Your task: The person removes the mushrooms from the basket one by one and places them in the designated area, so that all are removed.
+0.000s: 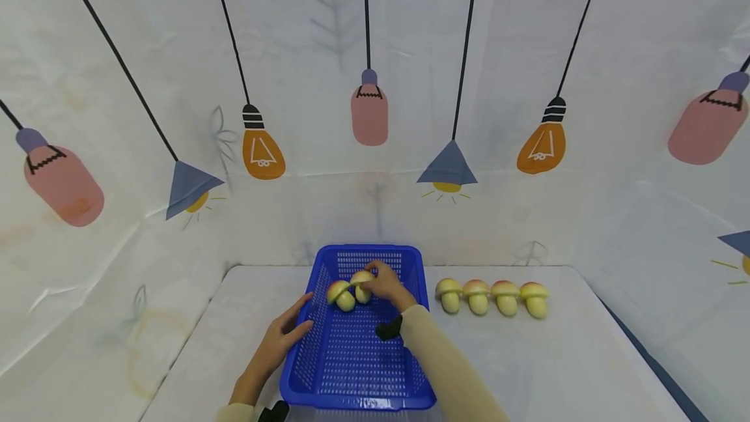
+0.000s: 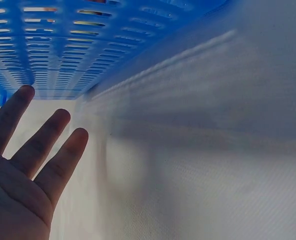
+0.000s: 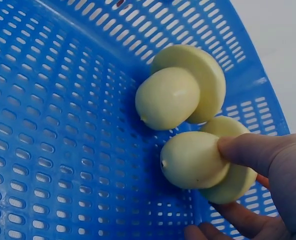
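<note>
A blue plastic basket (image 1: pixel 351 370) with slotted walls stands on the table. Two toy mushrooms are inside it, near its far left part; one mushroom (image 3: pixel 170 97) leans against the basket wall. My right hand (image 1: pixel 387 284) reaches over the basket and grips the other mushroom (image 3: pixel 193 160) between thumb and fingers, its cap partly hidden by them. At the basket's left side is my left hand (image 1: pixel 281 337), its fingers extended; in the left wrist view several straight fingers (image 2: pixel 40 142) show beneath the blue rim.
Right of the basket, several more mushrooms (image 1: pixel 477 298) stand in a row on the white table (image 1: pixel 562 363). Behind the table hangs a pale sheet (image 1: pixel 328 200) printed with lamps and bulbs.
</note>
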Motion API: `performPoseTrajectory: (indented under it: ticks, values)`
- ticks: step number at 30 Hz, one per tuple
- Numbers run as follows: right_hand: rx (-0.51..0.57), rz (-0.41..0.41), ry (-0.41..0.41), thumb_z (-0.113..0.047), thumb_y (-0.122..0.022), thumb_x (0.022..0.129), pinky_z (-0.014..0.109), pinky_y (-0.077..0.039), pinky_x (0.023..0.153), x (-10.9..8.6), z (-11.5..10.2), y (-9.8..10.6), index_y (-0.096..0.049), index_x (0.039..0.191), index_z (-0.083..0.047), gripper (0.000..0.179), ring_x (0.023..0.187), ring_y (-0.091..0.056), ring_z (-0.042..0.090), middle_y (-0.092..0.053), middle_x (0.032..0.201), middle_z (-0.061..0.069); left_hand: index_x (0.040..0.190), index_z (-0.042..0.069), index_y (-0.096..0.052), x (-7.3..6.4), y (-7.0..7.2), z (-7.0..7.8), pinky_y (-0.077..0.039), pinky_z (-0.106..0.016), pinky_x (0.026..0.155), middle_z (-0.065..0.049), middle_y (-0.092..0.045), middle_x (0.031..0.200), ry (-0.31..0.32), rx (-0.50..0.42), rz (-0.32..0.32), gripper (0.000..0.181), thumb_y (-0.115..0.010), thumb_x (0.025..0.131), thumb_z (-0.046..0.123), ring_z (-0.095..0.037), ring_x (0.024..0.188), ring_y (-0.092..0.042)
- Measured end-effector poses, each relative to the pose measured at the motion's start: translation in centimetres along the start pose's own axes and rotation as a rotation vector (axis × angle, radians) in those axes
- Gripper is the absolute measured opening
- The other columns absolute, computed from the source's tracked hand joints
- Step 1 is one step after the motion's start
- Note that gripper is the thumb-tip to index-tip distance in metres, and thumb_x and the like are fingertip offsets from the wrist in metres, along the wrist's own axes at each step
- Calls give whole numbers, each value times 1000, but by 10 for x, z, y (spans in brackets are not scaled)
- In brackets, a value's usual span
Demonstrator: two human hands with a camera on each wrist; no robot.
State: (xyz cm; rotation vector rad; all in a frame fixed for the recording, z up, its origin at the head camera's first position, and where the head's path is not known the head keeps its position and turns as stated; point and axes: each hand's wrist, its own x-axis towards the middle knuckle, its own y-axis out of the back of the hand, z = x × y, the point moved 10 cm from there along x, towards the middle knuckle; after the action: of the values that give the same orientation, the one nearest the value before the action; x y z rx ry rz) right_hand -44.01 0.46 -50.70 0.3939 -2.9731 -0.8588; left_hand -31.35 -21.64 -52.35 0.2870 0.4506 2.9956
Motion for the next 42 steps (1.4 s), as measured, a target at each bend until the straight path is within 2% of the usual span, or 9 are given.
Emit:
performPoseTrajectory:
  ticks: [3,8,11,16,21,31,42]
  values:
    - [33,5,-4,-6,-77,87,48,-55,92,0,3,3,-62,127,0,43,112,-63,36,-62,130,24,158,16,-42,2,-3,0,-53,-25,91,-26,-47,155,6,-10,-10,59,-60,103,19,-41,130,-58]
    - [94,10,-7,-8,-76,87,39,-56,79,1,6,7,-62,126,-2,42,98,-63,29,-63,122,22,159,15,-39,2,-6,0,-56,-28,88,-30,-49,151,14,-42,-29,59,-59,103,17,-39,125,-61]
    - [126,8,0,-10,-76,86,37,-55,75,-1,4,9,-61,125,-2,43,94,-62,26,-63,117,21,160,14,-38,1,-6,-1,-56,-29,86,-32,-49,150,23,-59,-29,60,-58,104,17,-40,124,-62]
    - [173,1,11,-13,-76,88,39,-57,80,-5,1,13,-59,129,-1,46,101,-64,29,-61,124,22,159,14,-41,-1,-3,-4,-56,-30,85,-33,-52,147,56,-68,8,60,-60,102,18,-36,120,-64]
    - [249,-26,4,-15,-73,90,48,-57,86,-8,1,16,-55,133,-3,48,102,-65,29,-60,128,24,158,17,-42,-2,1,-9,-57,-31,83,-31,-54,146,94,-59,40,60,-62,101,19,-32,117,-66]
    - [399,-45,33,-14,-73,92,56,-57,92,-15,-4,29,-50,136,-3,51,102,-68,28,-60,127,25,158,19,-42,-2,0,-13,-57,-31,83,-31,-50,150,113,-61,43,60,-62,101,20,-40,121,-63]
    - [407,0,75,-16,-71,93,54,-58,88,-32,-15,54,-50,138,-5,51,104,-66,29,-55,130,23,158,22,-42,-1,-3,-12,-57,-32,81,-32,-57,142,133,-68,43,60,-62,101,22,-33,111,-67]
